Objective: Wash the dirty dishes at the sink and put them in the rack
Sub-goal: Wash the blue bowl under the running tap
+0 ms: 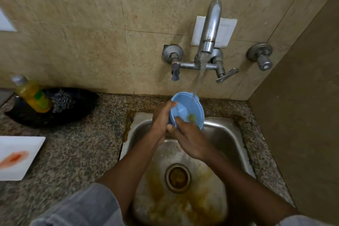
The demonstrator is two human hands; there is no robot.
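Note:
A light blue plastic bowl [190, 108] is held tilted over the steel sink [225, 134], under the stream of water running from the tap [211, 29]. A yellowish smear sits inside the bowl near its lower rim. My left hand [162, 121] grips the bowl's left rim, thumb over the edge. My right hand [190, 141] holds the lower rim, with fingers reaching into the bowl. A white square plate [18, 158] with a red-orange stain lies on the counter at the left edge.
A black dish [55, 113] on the granite counter [82, 148] holds a yellow soap bottle [33, 95] and a steel scrubber [63, 101]. The sink bottom is stained brown around the drain [178, 178]. A side wall [297, 115] closes off the right. No rack is in view.

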